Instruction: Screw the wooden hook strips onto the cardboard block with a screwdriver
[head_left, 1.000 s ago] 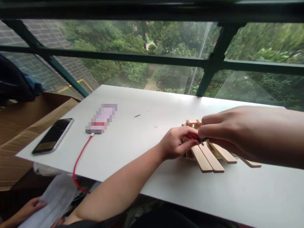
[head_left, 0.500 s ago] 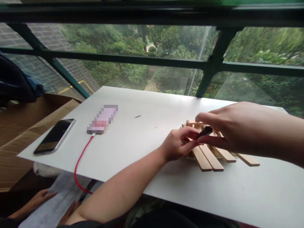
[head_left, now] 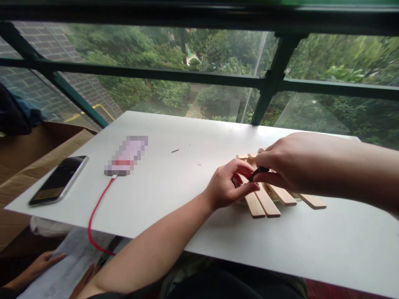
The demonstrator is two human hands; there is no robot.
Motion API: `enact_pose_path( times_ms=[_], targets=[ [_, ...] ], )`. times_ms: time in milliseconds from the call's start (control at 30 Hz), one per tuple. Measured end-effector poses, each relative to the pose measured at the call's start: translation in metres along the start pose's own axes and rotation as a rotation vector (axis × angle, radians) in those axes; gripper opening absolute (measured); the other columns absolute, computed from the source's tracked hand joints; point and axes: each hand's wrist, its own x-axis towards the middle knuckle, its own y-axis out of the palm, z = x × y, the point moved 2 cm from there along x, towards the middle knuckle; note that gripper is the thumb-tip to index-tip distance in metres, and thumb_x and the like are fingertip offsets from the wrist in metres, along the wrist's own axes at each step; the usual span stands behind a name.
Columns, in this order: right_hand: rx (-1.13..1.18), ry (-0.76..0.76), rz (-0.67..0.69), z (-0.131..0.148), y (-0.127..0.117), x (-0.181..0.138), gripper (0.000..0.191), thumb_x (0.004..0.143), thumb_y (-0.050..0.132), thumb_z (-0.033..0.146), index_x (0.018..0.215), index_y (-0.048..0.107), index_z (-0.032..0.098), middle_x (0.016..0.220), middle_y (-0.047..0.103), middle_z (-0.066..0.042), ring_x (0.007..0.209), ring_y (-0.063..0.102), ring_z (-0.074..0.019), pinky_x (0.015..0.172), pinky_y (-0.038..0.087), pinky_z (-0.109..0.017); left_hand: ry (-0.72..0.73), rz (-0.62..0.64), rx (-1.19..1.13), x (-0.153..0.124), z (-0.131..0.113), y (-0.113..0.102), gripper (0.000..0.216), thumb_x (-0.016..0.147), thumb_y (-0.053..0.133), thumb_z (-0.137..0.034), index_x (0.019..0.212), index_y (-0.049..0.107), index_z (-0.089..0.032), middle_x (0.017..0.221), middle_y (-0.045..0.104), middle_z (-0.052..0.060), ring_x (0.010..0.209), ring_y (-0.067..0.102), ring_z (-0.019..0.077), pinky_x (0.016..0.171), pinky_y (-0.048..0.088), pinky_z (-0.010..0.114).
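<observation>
A light wooden assembly with flat slats lies on the white table, its slats fanning toward me. My left hand curls around its left side, thumb below and fingers above; the fingertips are partly hidden. From the right, my right hand reaches over the assembly. Between its thumb and fingers is a small dark tool, whose tip points into the gap of my left hand. What the tip touches is too small to tell. Both hands cover much of the assembly's middle.
A black phone lies at the table's left edge, beside a blurred-out phone on a red cable. A small dark sliver rests farther back. Another person's hands hold paper at lower left. A cardboard box stands left.
The whole view has shifted slightly, moving the table and its things leftward. My right hand has turned a little, and the dark tool sits at a different angle between its fingers.
</observation>
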Motion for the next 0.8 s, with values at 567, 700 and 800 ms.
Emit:
enact_pose_path(
  times_ms=[567,700,800],
  targets=[
    [-0.241,-0.075,0.315,0.009,-0.015,0.004,0.008,0.086,0.063,0.021,0.082,0.069,0.019,0.062,0.06,-0.001,0.053,0.043,-0.0105,0.053,0.027,-0.027,0.02,0.075,0.163,0.002,0.005,-0.013,0.024,0.098,0.055,-0.029,0.11,0.073,-0.019,0.11,0.075,0.009,0.099,0.069,0.0204,0.09,0.055,0.033],
    [-0.292,-0.06,0.316,0.013,-0.015,0.004,0.011,0.086,0.065,0.025,0.078,0.07,0.02,0.058,0.059,-0.001,0.049,0.042,-0.0106,0.051,0.025,-0.028,-0.013,0.046,0.23,-0.003,0.007,-0.019,0.023,0.093,0.055,-0.018,0.111,0.07,-0.019,0.107,0.072,0.007,0.101,0.068,0.0193,0.092,0.055,0.033],
    [-0.333,-0.068,0.282,0.012,-0.013,0.002,0.014,0.086,0.065,0.03,0.077,0.071,0.021,0.055,0.058,0.0,0.048,0.042,-0.0118,0.05,0.025,-0.029,-0.004,0.07,0.273,-0.004,0.007,-0.02,0.026,0.085,0.06,-0.011,0.108,0.069,-0.017,0.105,0.071,0.007,0.097,0.067,0.0182,0.089,0.056,0.03]
  ],
)
